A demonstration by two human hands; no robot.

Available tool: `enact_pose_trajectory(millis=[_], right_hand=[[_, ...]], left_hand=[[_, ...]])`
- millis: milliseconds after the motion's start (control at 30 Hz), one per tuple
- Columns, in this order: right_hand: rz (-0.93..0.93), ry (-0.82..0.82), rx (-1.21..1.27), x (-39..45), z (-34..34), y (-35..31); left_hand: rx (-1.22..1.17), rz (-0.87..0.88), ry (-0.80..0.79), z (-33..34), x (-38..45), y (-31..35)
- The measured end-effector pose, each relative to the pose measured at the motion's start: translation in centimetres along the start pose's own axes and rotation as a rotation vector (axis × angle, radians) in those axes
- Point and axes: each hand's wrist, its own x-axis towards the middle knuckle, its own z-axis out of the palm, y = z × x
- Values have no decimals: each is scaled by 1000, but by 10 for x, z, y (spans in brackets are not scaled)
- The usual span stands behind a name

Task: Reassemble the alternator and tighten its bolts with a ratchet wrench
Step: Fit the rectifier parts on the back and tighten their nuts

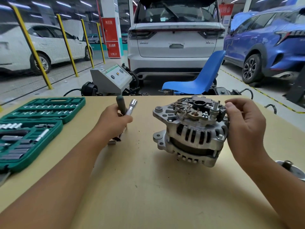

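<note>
A silver alternator (191, 133) stands tilted on the tan table (148, 187), its open rear face with terminals and a stud turned up toward me. My right hand (245, 128) grips its right side, fingers curled over the top edge. Left of it, my left hand (115, 120) holds a ratchet wrench (121, 107) by its dark handle, together with a long chrome socket (132, 106) that points up. The wrench's head shows below my fist, near a small loose socket (112, 142) on the table.
An open green socket set case (33, 128) lies at the table's left edge. A round metal part (292, 169) sits at the right edge. Beyond the table stand a blue chair (198, 80), a grey machine (112, 78) and parked cars.
</note>
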Motion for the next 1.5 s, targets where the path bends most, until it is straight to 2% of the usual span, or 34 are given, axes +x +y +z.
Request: enact_pose_trajectory(millis=[133,300,433,567,633,700,833,900,1000,1067,1100,1233,1333,1433,1500], right_hand=[[-2,17,2,1,-1,-3],[13,3,1,-1,-1,-6],[21,1,-5,-1,-2,-8],[33,12,-25,-1,-2,-12],[15,32,-36,-1,-3,-12],[-27,60,-18,1,-5,-14],[-284,76,-15,13,-14,-44],[-354,-33,37,27,-15,-75],[-193,-418,-19,51,2,-125],[-46,-611,-138,66,16,-143],[11,-651,-159,73,20,-146],[131,-651,107,93,7,-140],[70,-648,93,106,-11,-131],[53,-626,112,117,-28,-126],[11,-678,75,119,-36,-126]], left_hand=[[50,54,1,0,-4,-6],[236,141,-59,7,-8,-12],[84,65,-65,7,-5,-17],[-84,84,62,7,-6,-14],[-147,239,185,6,-12,-4],[-101,527,301,5,-24,12],[22,1052,410,12,-53,53],[12,1187,385,19,-65,75],[-15,1274,336,36,-72,110],[-26,1310,310,50,-73,131],[-33,1321,295,56,-73,139],[-61,1325,192,67,-64,138],[-90,1233,227,67,-59,115],[-121,1115,76,64,-60,99],[-143,1077,10,62,-63,99]])
